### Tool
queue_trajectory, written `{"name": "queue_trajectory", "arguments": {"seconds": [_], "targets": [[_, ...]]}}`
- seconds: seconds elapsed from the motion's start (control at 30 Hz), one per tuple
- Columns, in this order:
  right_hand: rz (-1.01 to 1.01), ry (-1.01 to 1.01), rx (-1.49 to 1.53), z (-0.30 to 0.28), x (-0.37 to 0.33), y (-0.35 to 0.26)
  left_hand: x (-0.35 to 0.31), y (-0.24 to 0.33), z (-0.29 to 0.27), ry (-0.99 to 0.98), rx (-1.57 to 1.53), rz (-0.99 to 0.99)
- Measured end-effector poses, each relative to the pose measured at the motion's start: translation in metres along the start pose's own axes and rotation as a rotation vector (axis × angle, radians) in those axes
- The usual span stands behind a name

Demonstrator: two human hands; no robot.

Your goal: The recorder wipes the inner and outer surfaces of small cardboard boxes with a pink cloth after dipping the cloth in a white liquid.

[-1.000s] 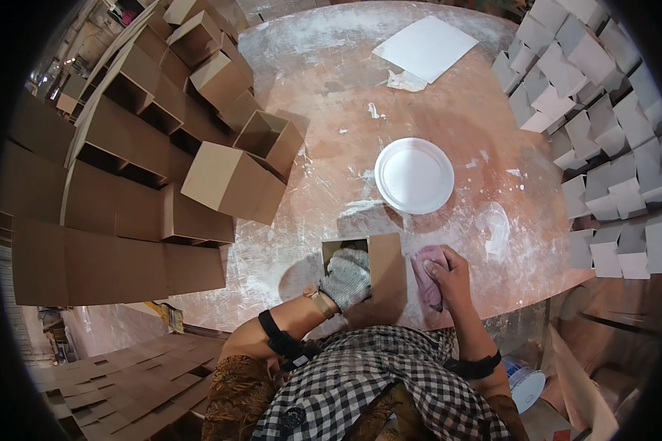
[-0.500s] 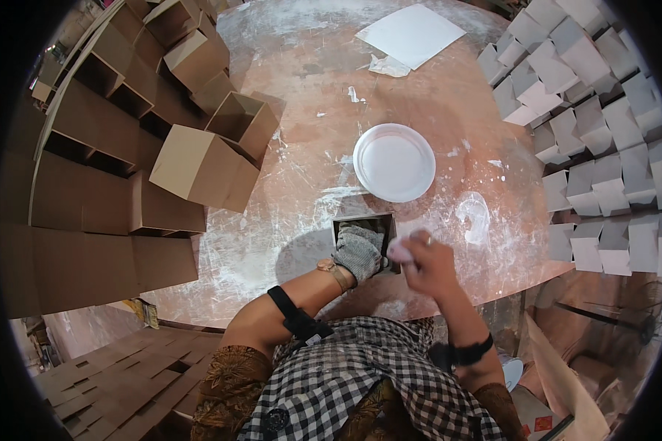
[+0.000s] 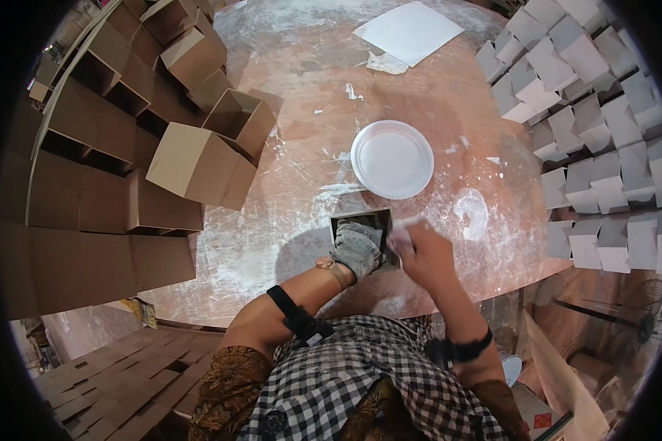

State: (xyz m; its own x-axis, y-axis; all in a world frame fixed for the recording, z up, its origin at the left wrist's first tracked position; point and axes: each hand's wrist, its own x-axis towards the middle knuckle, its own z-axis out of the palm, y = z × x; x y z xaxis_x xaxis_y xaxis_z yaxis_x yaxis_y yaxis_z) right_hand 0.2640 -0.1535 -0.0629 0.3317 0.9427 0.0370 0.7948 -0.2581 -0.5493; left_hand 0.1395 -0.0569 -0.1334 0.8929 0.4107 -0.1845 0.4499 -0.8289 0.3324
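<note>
Cardboard box (image 3: 384, 220), just nearside of the white plate (image 3: 356, 160), looks light and stiff; bracing from inside should suit. The left hand (image 3: 358, 246), gloved, sits within, clenched or not I cannot tell; the right hand (image 3: 428, 253) grasps a pink cloth (image 3: 401, 241).

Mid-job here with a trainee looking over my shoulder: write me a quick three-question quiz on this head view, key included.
1. Multiple choice: which hand wears the grey knitted glove?
A) right
B) left
C) both

2. True or false: the round white plate-like dish lies on the scuffed reddish-brown table, farther from the person than the small open brown cardboard box.

3. Fill in the colour: the bare right hand grips a small ____ cloth-like piece.

Key:
1. B; the gloved left hand reaches into the box's open mouth.
2. True.
3. Pinkish.
</note>
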Motion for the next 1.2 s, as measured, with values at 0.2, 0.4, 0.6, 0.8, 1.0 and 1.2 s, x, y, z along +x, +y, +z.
{"name": "queue_trajectory", "arguments": {"seconds": [0.2, 0.4, 0.6, 0.8, 1.0, 1.2], "targets": [[0.091, -0.178, -0.050, -0.023, -0.039, -0.017, -0.004, 0.000, 0.004, 0.081, 0.038, 0.022], [0.193, 0.078, 0.069, -0.017, 0.046, -0.013, 0.001, 0.005, -0.005, 0.011, 0.007, -0.015], [0.065, 0.171, -0.025, 0.005, 0.015, -0.009, 0.004, -0.001, 0.003, 0.014, 0.005, -0.014], [0.168, -0.002, 0.090, -0.014, -0.062, -0.016, 0.000, 0.005, -0.008, -0.027, -0.002, -0.051], [-0.023, 0.354, 0.030, -0.020, 0.013, -0.019, 0.007, 0.004, -0.008, -0.048, 0.012, -0.060], [-0.035, 0.266, 0.140, 0.010, 0.014, -0.026, -0.019, -0.016, -0.015, 0.195, -0.018, 0.039]]}}
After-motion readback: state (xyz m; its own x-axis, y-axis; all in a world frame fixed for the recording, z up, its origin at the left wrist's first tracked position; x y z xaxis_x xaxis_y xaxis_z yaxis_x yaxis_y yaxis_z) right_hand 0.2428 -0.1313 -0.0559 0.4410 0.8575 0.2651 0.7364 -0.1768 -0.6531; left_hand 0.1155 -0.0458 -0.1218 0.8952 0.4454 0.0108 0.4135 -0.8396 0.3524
